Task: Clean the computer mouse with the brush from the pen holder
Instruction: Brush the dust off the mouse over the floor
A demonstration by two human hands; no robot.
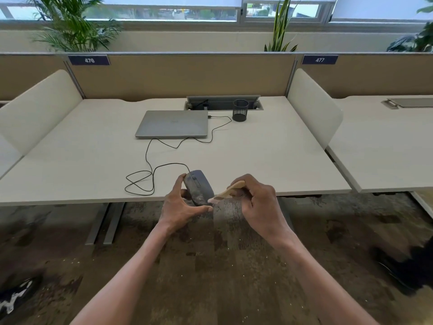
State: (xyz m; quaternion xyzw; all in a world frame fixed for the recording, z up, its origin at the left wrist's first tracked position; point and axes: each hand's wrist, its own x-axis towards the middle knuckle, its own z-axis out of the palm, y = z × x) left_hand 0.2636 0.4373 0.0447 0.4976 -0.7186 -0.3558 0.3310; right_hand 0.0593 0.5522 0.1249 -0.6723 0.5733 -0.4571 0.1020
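Note:
A dark grey wired computer mouse (198,186), dusty on its top, is held up at the desk's front edge by my left hand (181,206), fingers wrapped around its sides. My right hand (257,202) grips a pale wooden-handled brush (228,191), whose tip touches the mouse's lower right end. The black mesh pen holder (240,110) stands at the back of the desk, right of the laptop, and looks empty from here.
A shut silver laptop (172,124) lies mid-desk, with the mouse cable (150,174) looping from it toward the front edge. An open cable tray (222,102) sits behind it. White side dividers (314,106) flank the desk (269,160). Brown carpet lies below.

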